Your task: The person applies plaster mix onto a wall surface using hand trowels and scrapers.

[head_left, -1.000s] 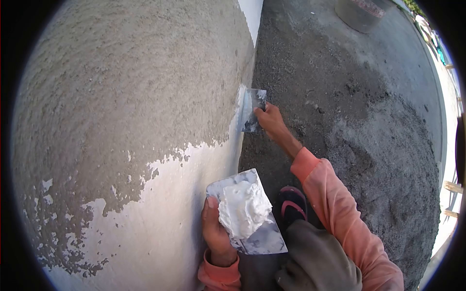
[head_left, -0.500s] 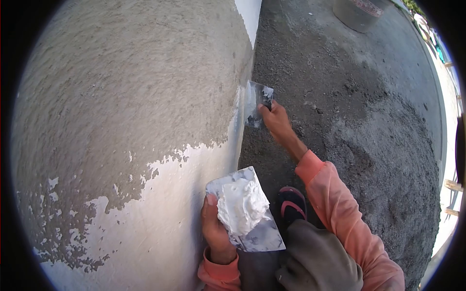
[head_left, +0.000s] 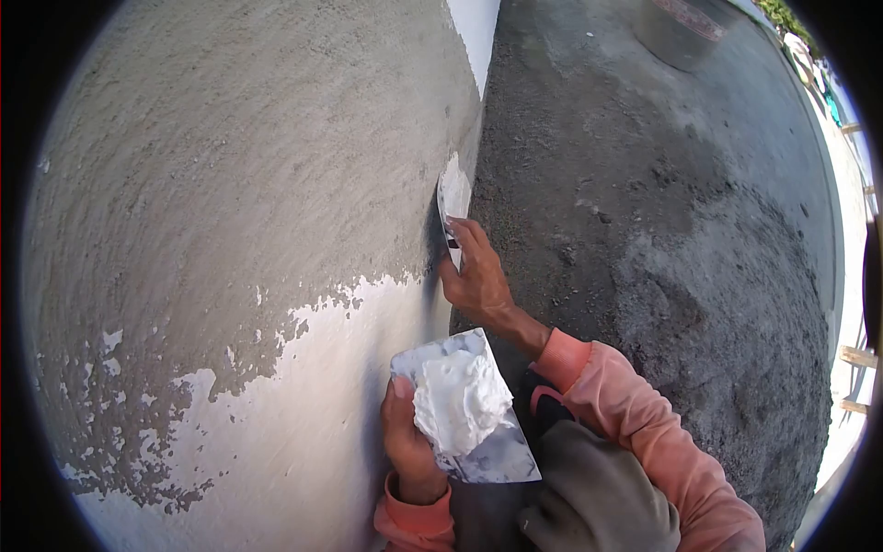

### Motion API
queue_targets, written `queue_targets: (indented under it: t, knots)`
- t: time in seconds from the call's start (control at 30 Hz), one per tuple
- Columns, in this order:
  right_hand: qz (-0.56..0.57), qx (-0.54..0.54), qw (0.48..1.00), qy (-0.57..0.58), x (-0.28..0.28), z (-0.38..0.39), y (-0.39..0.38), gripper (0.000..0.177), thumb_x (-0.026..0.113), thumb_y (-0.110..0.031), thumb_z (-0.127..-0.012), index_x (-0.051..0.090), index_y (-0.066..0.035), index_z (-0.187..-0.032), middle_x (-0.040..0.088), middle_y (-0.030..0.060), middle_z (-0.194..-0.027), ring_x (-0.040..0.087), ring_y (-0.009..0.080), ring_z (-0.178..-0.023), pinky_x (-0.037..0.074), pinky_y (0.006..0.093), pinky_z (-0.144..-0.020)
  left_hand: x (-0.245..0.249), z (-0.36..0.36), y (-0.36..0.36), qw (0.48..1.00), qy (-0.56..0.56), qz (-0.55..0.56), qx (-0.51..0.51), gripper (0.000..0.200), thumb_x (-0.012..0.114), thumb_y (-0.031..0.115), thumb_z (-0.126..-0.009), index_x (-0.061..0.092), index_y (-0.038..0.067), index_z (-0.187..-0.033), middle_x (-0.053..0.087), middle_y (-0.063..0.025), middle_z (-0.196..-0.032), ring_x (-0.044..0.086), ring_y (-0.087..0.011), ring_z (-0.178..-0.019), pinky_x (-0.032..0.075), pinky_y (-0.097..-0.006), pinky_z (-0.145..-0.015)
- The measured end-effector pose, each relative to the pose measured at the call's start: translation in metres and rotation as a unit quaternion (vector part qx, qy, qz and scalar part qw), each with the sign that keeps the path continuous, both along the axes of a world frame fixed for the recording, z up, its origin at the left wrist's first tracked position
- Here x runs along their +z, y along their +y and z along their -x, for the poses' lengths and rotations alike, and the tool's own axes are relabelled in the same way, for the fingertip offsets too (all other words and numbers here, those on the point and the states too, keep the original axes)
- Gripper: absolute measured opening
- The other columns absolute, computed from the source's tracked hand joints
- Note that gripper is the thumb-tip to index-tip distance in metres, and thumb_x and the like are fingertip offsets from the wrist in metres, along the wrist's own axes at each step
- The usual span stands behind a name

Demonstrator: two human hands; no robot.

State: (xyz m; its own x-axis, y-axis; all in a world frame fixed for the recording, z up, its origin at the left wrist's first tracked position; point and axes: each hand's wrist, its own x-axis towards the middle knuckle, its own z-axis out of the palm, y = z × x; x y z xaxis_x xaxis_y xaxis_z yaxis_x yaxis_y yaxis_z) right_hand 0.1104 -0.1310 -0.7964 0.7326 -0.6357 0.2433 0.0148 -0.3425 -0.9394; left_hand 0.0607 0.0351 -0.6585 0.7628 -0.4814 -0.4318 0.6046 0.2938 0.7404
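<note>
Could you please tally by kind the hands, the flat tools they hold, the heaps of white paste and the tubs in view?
Hands: 2 (left hand, right hand)
Flat tools: 2 (plate, blade)
Heap of white paste: 1
Tub, cut off by the picture's edge: 1
Total: 6

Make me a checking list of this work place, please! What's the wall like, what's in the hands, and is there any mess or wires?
Surface: wall rough and grey-brown, with a ragged-edged white coat lower down.
Job's things: plate carrying a lump of white paste; flat blade with white on it.
Clutter: loose grey grit over the ground.
Hands: left hand holds the plate; right hand holds the blade by the wall.
Cables: nothing seen.
Surroundings: bucket-like container at the top; pieces of wood at the right edge.
</note>
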Motion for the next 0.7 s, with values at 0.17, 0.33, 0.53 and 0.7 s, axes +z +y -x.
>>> queue_targets:
  t: [0.17,0.33,0.53,0.7]
  knots:
    - [-0.021,0.059,0.998,-0.018,0.008,0.040,0.006,0.043,0.056,-0.001,-0.080,0.049,0.007,-0.122,0.053,0.0249,-0.120,0.056,0.0394,-0.109,0.047,0.0412,-0.093,-0.005,-0.001,-0.004,1.000,0.002,-0.001,-0.002,0.044,0.037,0.034,-0.103,0.053,0.000,-0.126,0.063,-0.0125,-0.118,0.061,-0.0253,-0.108,0.048,-0.0385,-0.093]
    - [-0.178,-0.077,0.966,0.169,-0.019,0.005,-0.054,0.029,0.050,-0.013,-0.088,0.056,0.005,-0.109,0.064,0.0232,-0.083,0.066,0.0361,-0.079,0.050,0.0404,-0.073,0.000,-0.002,-0.007,1.000,0.020,0.010,0.007,0.045,0.038,0.035,-0.103,0.054,0.000,-0.125,0.063,-0.0130,-0.116,0.062,-0.0255,-0.106,0.049,-0.0381,-0.091]
    - [-0.241,-0.020,0.951,0.192,-0.071,-0.047,-0.083,0.038,0.051,-0.013,-0.087,0.055,0.009,-0.116,0.063,0.0140,-0.079,0.057,0.0153,-0.067,0.046,0.0345,-0.060,-0.001,-0.003,-0.005,1.000,0.014,-0.015,0.006,0.044,0.038,0.034,-0.103,0.054,-0.001,-0.124,0.064,-0.0134,-0.115,0.063,-0.0250,-0.104,0.049,-0.0378,-0.090]
    - [-0.189,-0.031,0.970,0.152,-0.022,-0.039,-0.066,0.038,0.052,-0.015,-0.085,0.056,0.010,-0.115,0.063,0.0212,-0.090,0.063,0.0268,-0.079,0.048,0.0388,-0.074,-0.002,-0.003,-0.005,0.999,0.026,-0.016,0.024,0.044,0.037,0.033,-0.103,0.054,-0.003,-0.122,0.064,-0.0138,-0.111,0.063,-0.0243,-0.101,0.050,-0.0371,-0.089]
